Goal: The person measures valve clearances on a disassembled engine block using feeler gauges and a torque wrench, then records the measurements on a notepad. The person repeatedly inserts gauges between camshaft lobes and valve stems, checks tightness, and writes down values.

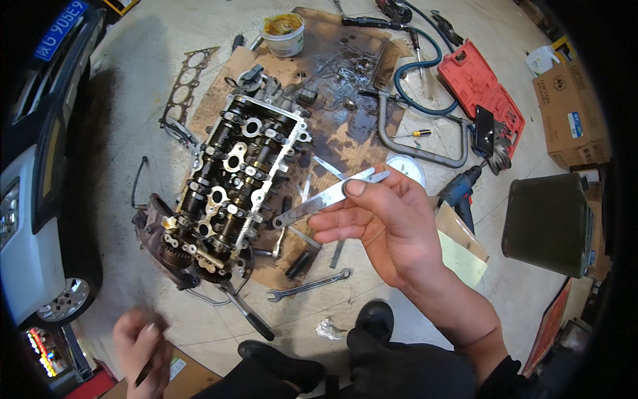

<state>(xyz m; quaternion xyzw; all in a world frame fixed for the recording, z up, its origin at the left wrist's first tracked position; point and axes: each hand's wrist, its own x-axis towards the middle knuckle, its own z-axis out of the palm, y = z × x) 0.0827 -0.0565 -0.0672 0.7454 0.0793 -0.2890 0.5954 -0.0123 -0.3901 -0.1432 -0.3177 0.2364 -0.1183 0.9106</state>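
Observation:
My right hand is raised in the middle of the view, pinching a fan of thin metal feeler-gauge blades between thumb and fingers. Below and left of the blades an engine cylinder head with exposed camshafts lies on oil-stained cardboard. My left hand is low at the bottom left, blurred, with fingers curled around something dark and thin that I cannot make out.
A combination wrench and a ratchet handle lie near the head. A head gasket, a grease tub, a red tool case, a drill, a hose and boxes surround it. A car stands at left.

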